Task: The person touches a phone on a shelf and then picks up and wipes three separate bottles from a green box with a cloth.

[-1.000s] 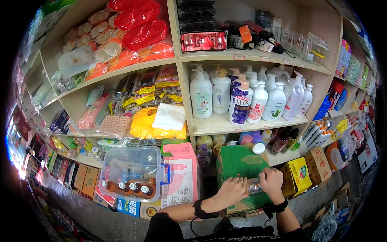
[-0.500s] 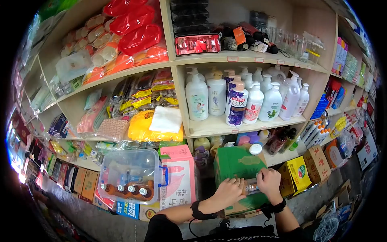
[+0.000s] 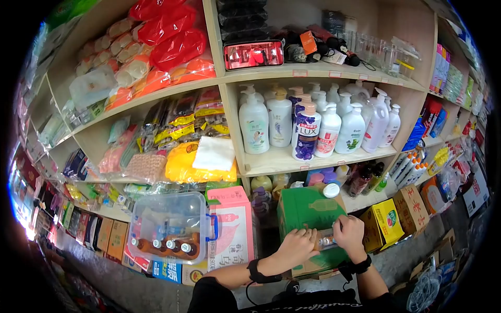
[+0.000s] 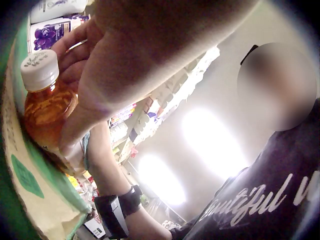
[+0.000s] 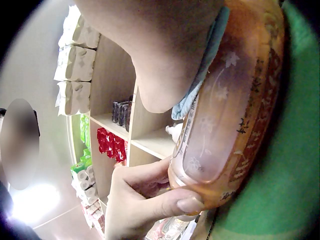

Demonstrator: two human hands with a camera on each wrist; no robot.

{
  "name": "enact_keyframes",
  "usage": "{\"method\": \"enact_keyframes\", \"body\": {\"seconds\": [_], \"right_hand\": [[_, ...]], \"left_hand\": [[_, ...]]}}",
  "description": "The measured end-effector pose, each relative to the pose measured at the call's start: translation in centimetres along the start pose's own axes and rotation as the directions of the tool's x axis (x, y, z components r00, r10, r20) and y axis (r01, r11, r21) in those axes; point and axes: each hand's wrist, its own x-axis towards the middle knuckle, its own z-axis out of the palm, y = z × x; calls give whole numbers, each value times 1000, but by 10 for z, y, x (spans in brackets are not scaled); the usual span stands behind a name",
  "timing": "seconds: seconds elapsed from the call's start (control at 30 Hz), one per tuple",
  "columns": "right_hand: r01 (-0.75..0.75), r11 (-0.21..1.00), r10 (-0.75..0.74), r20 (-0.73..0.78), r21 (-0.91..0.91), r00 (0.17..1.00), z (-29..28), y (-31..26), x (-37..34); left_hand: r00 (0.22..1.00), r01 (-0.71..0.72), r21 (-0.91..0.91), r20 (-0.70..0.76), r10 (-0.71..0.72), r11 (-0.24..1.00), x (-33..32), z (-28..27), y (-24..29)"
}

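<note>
Seen from above, a person's two bare hands work over a green box [image 3: 308,206] in front of crowded shop shelves [image 3: 269,166]. An amber bottle [image 3: 327,240] with a white cap [image 4: 39,70] lies on its side on top of the box, between the hands. The left hand [image 3: 298,248] grips the bottle, its thumb and fingers curled round it near the capped end. The right hand [image 3: 349,236] has its fingers bent over the other part of the bottle and holds a blue cloth [image 5: 202,67] against its side; the right wrist view hides the tips of those fingers. A dark strap is on each wrist. To the left of the box stands a pink and white carton [image 3: 229,229], and beside that a clear plastic tub [image 3: 172,211] with brown, white-capped bottles [image 3: 172,245] lying inside. Pump bottles [image 3: 308,128] line the middle shelf, and a phone [image 3: 253,55] with a lit screen leans on the shelf above, next to black packets [image 3: 242,23]
</note>
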Motion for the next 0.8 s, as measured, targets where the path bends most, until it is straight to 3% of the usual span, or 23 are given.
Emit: {"method": "enact_keyframes", "body": {"seconds": [0.8], "right_hand": [[3,1000,-3,-4,-11,1000,-3,-4,1]], "left_hand": [[999,9,-21,32,-8,1000,1,-3,0]]}}
